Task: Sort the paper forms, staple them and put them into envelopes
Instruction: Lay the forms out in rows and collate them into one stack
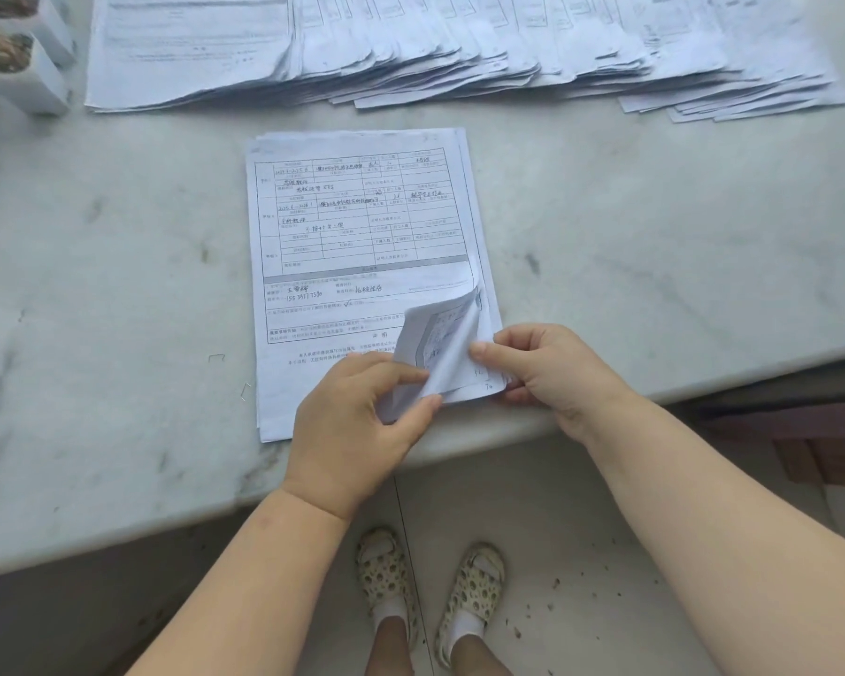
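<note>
Bare marble table [654, 246] is lying open on both sides of the central form stack [362, 226]; fanned paper piles [459, 51] are blocking the far edge, loose staples [217, 357] lying left.

Evenly and softly lit by cool daylight — barely any shadows, no glare — with far papers [459, 46] blurred, edges bowed by wide-angle distortion.

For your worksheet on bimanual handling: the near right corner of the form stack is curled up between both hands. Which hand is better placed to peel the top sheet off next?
Probably the left hand: it pinches the lifted corner, while the right hand grips the form stack edge beneath.
</note>
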Tool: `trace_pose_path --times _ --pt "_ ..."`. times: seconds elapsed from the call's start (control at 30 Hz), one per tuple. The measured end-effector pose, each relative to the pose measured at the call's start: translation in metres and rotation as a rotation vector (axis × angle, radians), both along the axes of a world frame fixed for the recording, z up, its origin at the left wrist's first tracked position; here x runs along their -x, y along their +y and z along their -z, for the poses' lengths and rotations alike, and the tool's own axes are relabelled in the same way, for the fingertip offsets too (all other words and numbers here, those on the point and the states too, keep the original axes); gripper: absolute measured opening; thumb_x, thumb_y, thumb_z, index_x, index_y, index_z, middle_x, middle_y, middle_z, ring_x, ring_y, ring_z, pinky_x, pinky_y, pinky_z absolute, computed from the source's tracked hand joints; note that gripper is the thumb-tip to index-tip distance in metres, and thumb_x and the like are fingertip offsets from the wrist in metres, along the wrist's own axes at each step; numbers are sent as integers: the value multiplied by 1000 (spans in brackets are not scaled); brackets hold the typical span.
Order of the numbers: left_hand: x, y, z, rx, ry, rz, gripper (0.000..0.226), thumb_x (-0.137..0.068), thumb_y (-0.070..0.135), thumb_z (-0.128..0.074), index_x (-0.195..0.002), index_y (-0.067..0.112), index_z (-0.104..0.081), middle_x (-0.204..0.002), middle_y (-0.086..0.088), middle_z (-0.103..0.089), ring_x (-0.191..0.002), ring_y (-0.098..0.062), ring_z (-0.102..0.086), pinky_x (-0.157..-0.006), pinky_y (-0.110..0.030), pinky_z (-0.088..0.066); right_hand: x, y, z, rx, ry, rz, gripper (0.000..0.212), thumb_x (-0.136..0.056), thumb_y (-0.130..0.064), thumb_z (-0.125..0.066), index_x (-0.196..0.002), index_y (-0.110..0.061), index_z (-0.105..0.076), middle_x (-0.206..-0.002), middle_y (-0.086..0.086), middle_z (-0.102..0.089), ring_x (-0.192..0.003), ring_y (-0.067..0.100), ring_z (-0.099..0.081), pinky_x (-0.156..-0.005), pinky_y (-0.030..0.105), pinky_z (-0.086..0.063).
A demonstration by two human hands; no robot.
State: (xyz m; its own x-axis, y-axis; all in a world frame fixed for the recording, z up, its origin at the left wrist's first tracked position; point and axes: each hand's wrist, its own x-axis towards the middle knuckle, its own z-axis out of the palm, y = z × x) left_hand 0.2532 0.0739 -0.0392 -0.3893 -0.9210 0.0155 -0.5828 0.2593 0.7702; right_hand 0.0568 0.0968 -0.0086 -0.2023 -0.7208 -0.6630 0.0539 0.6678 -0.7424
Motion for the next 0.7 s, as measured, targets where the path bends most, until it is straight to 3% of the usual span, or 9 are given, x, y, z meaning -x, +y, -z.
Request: trace_pose_path --times 0.2,0.33,0.5,0.57,0.63,0.67,0.7 --pt "1 -3 -1 -104 115 -126 32 -85 48 -47 -72 23 -62 -65 7 -58 -66 -12 -55 -63 -33 -44 1 2 -1 -3 10 -2 19 -87 -22 -71 -71 -17 -63 -66 -7 -65 -56 5 -59 -53 16 -48" --pt "6 -1 -1 -96 74 -169 16 -81 48 -48 -69 38 -55 -67 8 -61 -68 -12 -56 -65 -30 -44 2 -1 -3 -60 -49 48 17 -87 -22 -72 -73 -17 -63 -70 -5 -69 -57 3 -63 -52 17 -51" --pt "8 -1 -1 -113 78 -194 13 -83 34 -54 -70 30 -54 -67 4 -61 -66 -16 -58 -63 -28 -43 0 0 -5 -70 -44 41 20 -86 -23 -72 -73 -19 -58 -74 -3 -64 -57 4 -60 -55 19 -52" --pt "7 -2 -2 -135 114 -215 12 -84 33 -54 -72 31 -53 -69 7 -61 -67 -13 -58 -62 -22 -41 -1 4 -6 -17 146 12 25 -85 -22 -74 -75 -20 -51 -72 -4 -55 -56 5 -54 -56 23 -49" --pt "5 -4 -3 -168 155 -232 15 -88 27 -57 -79 35 -49 -64 9 -60 -64 -8 -56 -59 -18 -39 -1 3 -13 69 553 20 24 -83 -27 -73 -79 -20 -51 -74 -4 -54 -60 9 -49 -61 26 -43" --pt "4 -4 -4 -185 170 -227 18 -91 21 -58 -85 33 -46 -58 9 -57 -59 -8 -52 -56 -18 -37 -1 0 -17 106 599 65 19 -86 -31 -69 -81 -20 -55 -76 -2 -57 -61 11 -50 -62 27 -43" --pt "3 -4 -6 -197 175 -210 19 -92 18 -57 -93 31 -44 -53 9 -54 -54 -8 -48 -54 -19 -34 -2 -5 -22 92 500 111 22 -91 -38 -63 -83 -18 -59 -78 1 -61 -59 12 -53 -62 28 -45"
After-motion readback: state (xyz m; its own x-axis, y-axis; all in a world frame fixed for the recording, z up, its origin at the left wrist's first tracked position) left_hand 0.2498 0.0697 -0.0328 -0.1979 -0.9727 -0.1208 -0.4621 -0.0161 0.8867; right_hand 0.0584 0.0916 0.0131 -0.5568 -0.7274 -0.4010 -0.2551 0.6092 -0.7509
